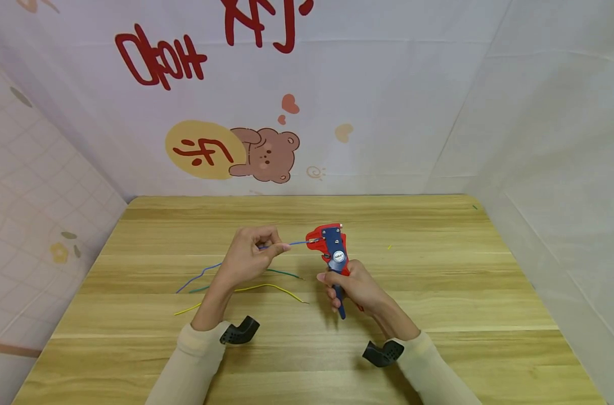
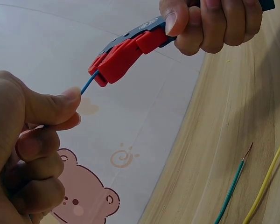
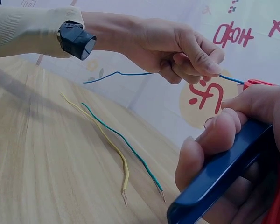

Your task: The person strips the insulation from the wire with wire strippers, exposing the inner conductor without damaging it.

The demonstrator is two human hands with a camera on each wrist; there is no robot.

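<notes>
Between thumb and forefinger, my left hand (image 1: pixel 251 253) pinches a blue wire (image 1: pixel 298 243) near one end. That end sits in the red jaws of a wire stripper (image 1: pixel 332 242), and the wire's other end trails out to the left behind the hand. My right hand (image 1: pixel 355 286) grips the stripper's blue and red handles, holding the tool above the table. On the tabletop below the left hand lie a green wire (image 3: pixel 126 139) and a yellow wire (image 3: pixel 113 144), each with bare copper strands at one end. The blue wire's tip is hidden inside the jaws.
The wooden table (image 1: pixel 438 315) meets a printed white cloth backdrop (image 1: pixel 388 101) at its rear edge. A small yellow scrap (image 1: pixel 389 247) lies right of the stripper. A tiny green scrap (image 1: pixel 475 207) is by the far right corner.
</notes>
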